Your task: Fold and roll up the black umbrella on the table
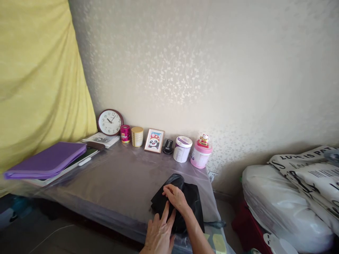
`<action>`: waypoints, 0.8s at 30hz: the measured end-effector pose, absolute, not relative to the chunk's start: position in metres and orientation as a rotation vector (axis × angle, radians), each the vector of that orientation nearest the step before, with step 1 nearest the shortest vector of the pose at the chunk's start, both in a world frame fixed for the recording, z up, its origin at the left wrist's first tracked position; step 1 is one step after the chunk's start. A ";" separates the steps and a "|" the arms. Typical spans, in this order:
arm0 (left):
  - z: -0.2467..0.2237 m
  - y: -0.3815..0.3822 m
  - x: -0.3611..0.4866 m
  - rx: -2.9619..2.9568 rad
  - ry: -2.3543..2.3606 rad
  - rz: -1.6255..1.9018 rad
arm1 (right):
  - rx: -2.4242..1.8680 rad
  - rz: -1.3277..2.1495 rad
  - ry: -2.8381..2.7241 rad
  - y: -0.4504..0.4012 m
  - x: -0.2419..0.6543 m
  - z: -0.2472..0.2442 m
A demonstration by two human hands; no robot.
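Note:
A crumpled black plastic bag (pixel 194 197) lies near the right front corner of the covered table. My left hand (pixel 160 229) rests on its near left part, fingers stretched out and spread, pressing it down. Just above, my right hand (pixel 175 197) reaches across the bag with its fingers curled and pinched together on the black plastic. The fingertips partly hide what they grip. Part of the bag is raised in a fold behind the right hand, and both forearms cover some of its near side.
Along the wall stand a clock (pixel 110 122), a pink tin (pixel 125 134), a yellow-lidded canister (pixel 137 137), a panda picture frame (pixel 154 140), a black device (pixel 167 146) and two tubs, white (pixel 182 150) and pink (pixel 200 157). A purple folder (pixel 49 159) lies left; a wrapped bundle (pixel 280 201) sits right.

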State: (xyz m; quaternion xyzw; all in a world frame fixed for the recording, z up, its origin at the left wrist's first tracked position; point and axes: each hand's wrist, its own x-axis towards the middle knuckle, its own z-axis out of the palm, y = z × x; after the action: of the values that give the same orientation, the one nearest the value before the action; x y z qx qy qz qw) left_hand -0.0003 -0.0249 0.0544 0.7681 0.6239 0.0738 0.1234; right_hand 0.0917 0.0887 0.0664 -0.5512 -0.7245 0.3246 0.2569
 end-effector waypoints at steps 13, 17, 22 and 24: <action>0.042 -0.006 0.002 2.133 1.725 0.100 | -1.091 0.513 -2.178 0.073 0.115 0.048; 0.044 -0.003 0.002 2.112 1.700 0.038 | -1.028 0.339 -2.285 0.091 0.124 0.041; 0.051 0.000 0.003 2.088 1.674 -0.005 | -1.139 0.216 -2.338 0.120 0.127 0.036; 0.053 0.001 0.003 2.069 1.675 -0.020 | -1.173 0.193 -2.343 0.132 0.127 0.036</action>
State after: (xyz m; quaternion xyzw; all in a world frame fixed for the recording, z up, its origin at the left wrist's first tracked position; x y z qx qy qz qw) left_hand 0.0029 0.0010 0.0526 0.7549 0.6114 -0.0074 0.2375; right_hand 0.1275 0.1316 0.0357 -0.4317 -0.8625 0.0711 0.2543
